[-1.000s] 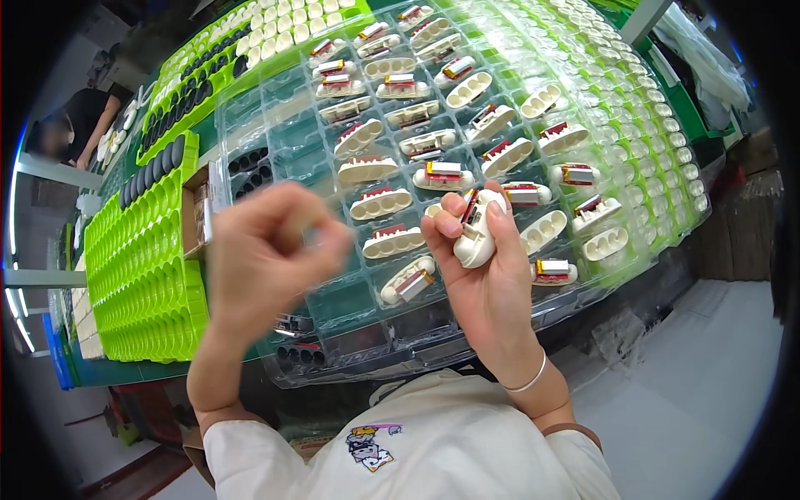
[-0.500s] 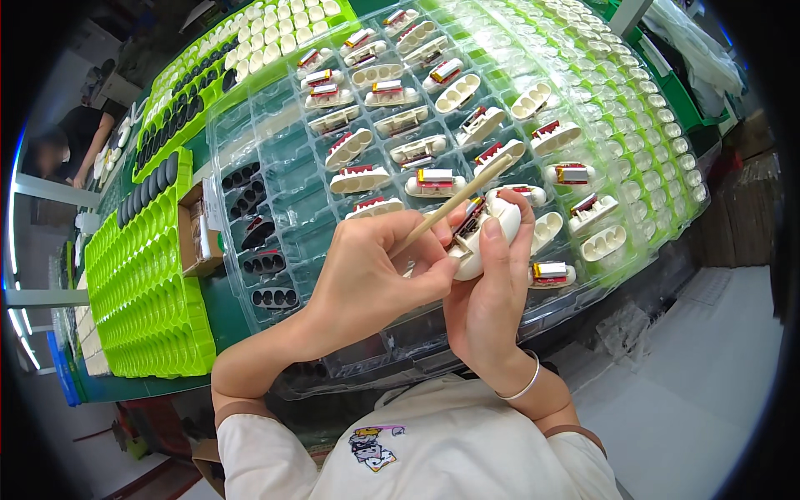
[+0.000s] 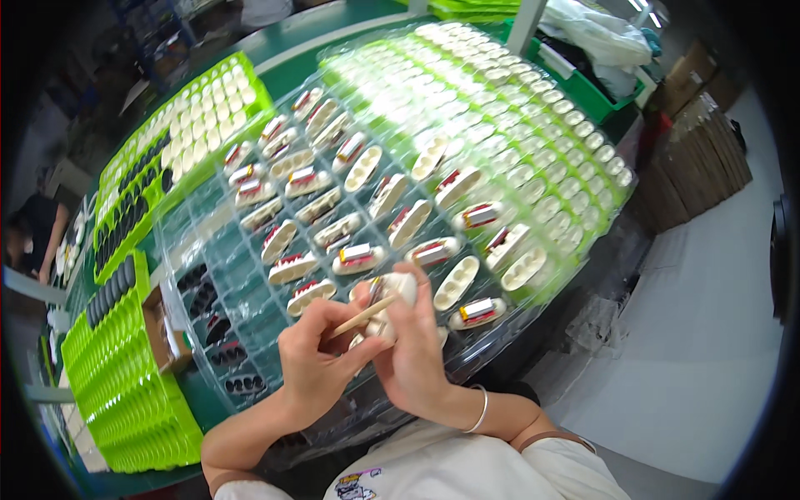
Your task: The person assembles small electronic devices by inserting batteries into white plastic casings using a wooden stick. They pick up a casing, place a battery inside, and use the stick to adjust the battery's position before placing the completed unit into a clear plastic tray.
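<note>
My left hand point(image 3: 317, 358) is closed around a pale wooden stick point(image 3: 367, 315). The stick's far end rests against or just over a white oval casing point(image 3: 405, 287) with dark and metallic parts inside. My right hand point(image 3: 419, 358) grips that casing, its thumb along the side. My left fingertips press close to the casing's lower end, and they partly hide it. Just beyond my hands lies a clear compartment tray point(image 3: 250, 287) holding several white oval shells, many with red parts and silver blocks, like this white shell point(image 3: 358, 258).
Black shells point(image 3: 246, 384) fill the tray's left column. Bright green moulded trays point(image 3: 125, 379) and a small cardboard box point(image 3: 162, 329) stand on the left. Clear-covered green trays point(image 3: 533, 192) spread far right. Stacked cardboard point(image 3: 696, 162) sits beyond. Another person point(image 3: 37, 233) is at far left.
My view has swung to the right and tilted. The stick's tip has come down from above the casing to lie across it. Both hands keep their holds.
</note>
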A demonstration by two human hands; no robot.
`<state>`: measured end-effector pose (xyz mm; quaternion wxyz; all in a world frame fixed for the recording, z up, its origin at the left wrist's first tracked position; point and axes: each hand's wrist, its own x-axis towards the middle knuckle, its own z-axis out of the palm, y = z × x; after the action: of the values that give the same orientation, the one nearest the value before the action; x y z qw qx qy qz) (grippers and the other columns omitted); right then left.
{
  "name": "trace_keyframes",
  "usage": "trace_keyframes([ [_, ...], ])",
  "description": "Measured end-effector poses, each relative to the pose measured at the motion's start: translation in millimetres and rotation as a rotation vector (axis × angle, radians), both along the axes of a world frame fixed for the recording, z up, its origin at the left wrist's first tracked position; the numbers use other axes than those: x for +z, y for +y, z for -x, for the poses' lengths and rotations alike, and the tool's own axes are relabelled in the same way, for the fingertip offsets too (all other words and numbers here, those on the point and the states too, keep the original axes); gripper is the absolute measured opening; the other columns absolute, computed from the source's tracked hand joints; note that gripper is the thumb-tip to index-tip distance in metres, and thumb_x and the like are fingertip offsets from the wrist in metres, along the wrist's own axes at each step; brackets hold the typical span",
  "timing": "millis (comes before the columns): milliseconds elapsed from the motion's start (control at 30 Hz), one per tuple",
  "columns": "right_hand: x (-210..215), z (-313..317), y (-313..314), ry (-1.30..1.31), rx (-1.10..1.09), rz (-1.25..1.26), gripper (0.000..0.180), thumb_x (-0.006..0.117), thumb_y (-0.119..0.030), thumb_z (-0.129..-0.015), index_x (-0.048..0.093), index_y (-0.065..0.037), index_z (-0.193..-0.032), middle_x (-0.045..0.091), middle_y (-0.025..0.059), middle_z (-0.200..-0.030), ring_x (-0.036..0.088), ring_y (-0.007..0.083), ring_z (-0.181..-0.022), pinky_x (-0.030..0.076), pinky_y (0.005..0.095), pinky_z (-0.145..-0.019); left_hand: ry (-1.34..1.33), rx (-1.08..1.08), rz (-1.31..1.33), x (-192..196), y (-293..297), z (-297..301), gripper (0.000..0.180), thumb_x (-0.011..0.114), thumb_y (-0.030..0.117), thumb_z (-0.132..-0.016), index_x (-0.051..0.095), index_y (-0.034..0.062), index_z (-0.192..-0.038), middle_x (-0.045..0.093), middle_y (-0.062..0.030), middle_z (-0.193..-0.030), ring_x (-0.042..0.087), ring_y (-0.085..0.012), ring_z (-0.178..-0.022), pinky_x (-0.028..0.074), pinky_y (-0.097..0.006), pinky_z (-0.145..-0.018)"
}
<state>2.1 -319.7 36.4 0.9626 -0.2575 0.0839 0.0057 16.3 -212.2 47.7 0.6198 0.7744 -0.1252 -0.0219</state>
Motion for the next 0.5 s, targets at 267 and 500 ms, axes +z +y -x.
trace_keyframes([
  [267,3.5,-1.8,7.1,0.066,0.048,-0.009,0.029,0.039,-0.014,-0.088,0.028,-0.014,-0.115,0.045,0.007,-0.093,0.048,0.0114,-0.082,0.044,0.022,-0.069,-0.144,0.009,-0.085,-5.5,6.4,-3.5,0.031,0.074,0.015,-0.065,0.051,0.0028,-0.083,0.06,-0.0042,-0.067,0.053,-0.0028,-0.057,0.041,-0.017,-0.047],
  [500,6.6,3.8,15.1,0.148,-0.006,0.135,0.029,0.031,-0.015,-0.089,0.026,-0.012,-0.118,0.045,0.0082,-0.094,0.048,0.0156,-0.086,0.042,0.03,-0.078,-0.164,-0.04,-0.078,-2.5,11.2,-3.2,0.027,0.072,0.014,-0.067,0.053,0.0018,-0.082,0.059,-0.0048,-0.071,0.054,-0.0061,-0.057,0.043,-0.02,-0.049],
])
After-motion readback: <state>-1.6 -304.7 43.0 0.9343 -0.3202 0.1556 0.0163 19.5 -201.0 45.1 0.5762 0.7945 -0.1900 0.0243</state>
